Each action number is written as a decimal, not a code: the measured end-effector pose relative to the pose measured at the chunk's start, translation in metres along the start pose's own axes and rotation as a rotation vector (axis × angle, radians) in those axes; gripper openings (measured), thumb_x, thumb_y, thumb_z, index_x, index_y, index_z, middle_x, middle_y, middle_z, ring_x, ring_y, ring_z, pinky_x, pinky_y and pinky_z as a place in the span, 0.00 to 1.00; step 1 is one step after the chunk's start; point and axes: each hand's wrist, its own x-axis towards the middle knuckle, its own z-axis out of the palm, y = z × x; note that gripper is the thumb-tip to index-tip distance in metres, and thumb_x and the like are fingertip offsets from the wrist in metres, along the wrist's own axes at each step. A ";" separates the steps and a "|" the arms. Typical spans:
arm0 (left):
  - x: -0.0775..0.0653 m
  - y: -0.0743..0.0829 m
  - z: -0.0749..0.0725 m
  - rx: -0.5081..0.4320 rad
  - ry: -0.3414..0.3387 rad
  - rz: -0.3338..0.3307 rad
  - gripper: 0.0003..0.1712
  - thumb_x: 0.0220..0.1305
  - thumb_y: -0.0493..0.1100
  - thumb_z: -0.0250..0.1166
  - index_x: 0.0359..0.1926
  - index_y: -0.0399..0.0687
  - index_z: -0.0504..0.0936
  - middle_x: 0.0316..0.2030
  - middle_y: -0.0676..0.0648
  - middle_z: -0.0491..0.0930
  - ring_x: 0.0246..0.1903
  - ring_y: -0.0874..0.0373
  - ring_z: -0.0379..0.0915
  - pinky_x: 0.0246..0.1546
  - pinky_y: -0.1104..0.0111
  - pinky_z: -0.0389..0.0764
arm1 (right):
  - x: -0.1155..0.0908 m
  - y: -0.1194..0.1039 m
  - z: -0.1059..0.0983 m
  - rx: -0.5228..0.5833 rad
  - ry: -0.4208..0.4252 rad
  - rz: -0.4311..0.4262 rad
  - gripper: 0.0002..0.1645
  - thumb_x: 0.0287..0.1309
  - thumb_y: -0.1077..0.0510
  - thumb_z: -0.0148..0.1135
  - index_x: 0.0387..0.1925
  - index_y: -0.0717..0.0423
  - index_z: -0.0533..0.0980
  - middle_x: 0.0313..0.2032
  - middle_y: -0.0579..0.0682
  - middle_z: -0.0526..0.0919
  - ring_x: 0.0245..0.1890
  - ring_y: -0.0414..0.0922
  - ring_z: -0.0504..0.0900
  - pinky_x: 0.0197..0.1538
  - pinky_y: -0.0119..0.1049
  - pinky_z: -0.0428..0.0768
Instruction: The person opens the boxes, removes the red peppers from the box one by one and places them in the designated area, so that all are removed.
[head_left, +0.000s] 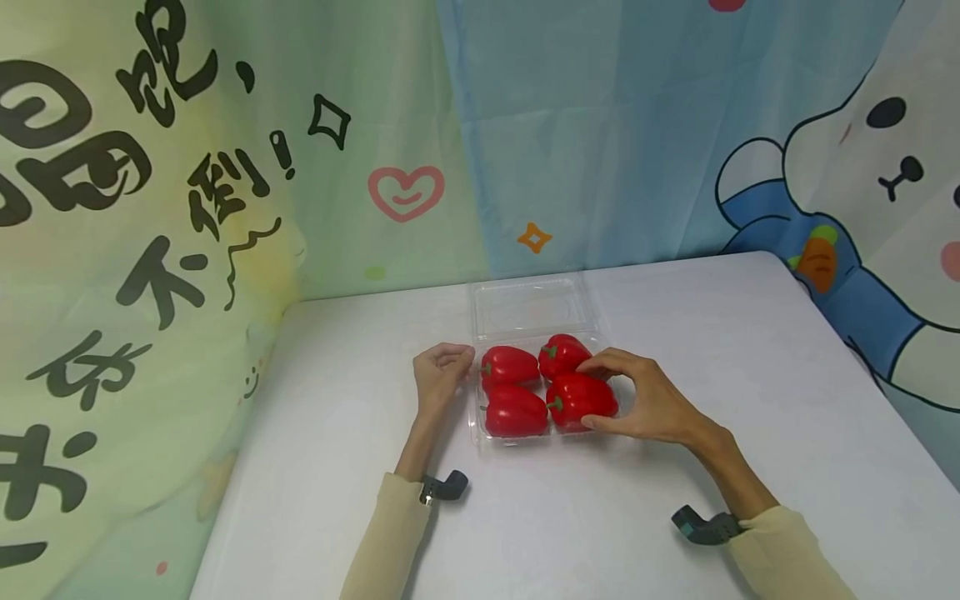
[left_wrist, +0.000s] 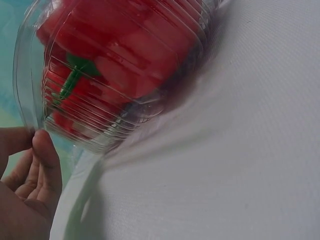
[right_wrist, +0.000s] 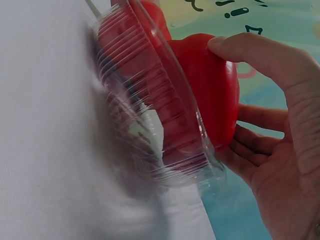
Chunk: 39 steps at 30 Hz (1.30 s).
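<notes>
A clear plastic clamshell box (head_left: pixel 477 423) lies unfolded on the table, its lid (head_left: pixel 534 308) laid back toward the curtain. Several red bell peppers with green stems sit in its tray. My left hand (head_left: pixel 438 382) pinches the tray's left rim between thumb and forefinger, as the left wrist view shows. At the front right of the tray, my right hand (head_left: pixel 651 402) grips a red bell pepper (right_wrist: pixel 210 92), thumb on its near side and fingers on the far side. This pepper stands partly above the rim. Another pepper (head_left: pixel 513 412) lies left of it.
The box rests on a white tabletop (head_left: pixel 540 525) near its back edge. Behind hangs a printed curtain (head_left: pixel 600 150) with a bear and lettering. Each wrist wears a small dark camera mount (head_left: pixel 708 527).
</notes>
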 end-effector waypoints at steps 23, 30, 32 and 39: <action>-0.001 0.005 0.000 0.027 0.008 -0.019 0.10 0.72 0.40 0.71 0.42 0.34 0.90 0.32 0.36 0.91 0.25 0.65 0.82 0.29 0.75 0.80 | 0.002 0.001 -0.032 0.116 0.235 0.028 0.42 0.46 0.67 0.85 0.66 0.57 0.79 0.60 0.57 0.86 0.55 0.33 0.82 0.59 0.17 0.80; -0.002 0.004 0.001 0.013 0.007 -0.013 0.09 0.72 0.38 0.71 0.42 0.34 0.90 0.33 0.32 0.91 0.24 0.65 0.81 0.28 0.75 0.80 | 0.009 0.016 -0.048 0.096 0.436 0.147 0.41 0.50 0.67 0.83 0.68 0.62 0.78 0.62 0.63 0.85 0.54 0.29 0.80 0.58 0.13 0.76; -0.003 0.003 0.001 0.009 0.006 -0.013 0.09 0.72 0.38 0.71 0.42 0.34 0.90 0.33 0.31 0.91 0.24 0.65 0.81 0.28 0.75 0.80 | 0.011 0.022 -0.050 0.066 0.493 0.188 0.41 0.51 0.65 0.84 0.67 0.62 0.78 0.63 0.63 0.85 0.53 0.31 0.79 0.57 0.13 0.75; -0.003 0.001 0.002 -0.001 0.005 -0.018 0.09 0.72 0.38 0.71 0.42 0.33 0.90 0.33 0.33 0.91 0.24 0.65 0.82 0.28 0.75 0.80 | 0.021 0.049 -0.043 -0.040 0.728 0.396 0.39 0.57 0.52 0.83 0.67 0.60 0.78 0.63 0.61 0.85 0.57 0.53 0.80 0.55 0.24 0.75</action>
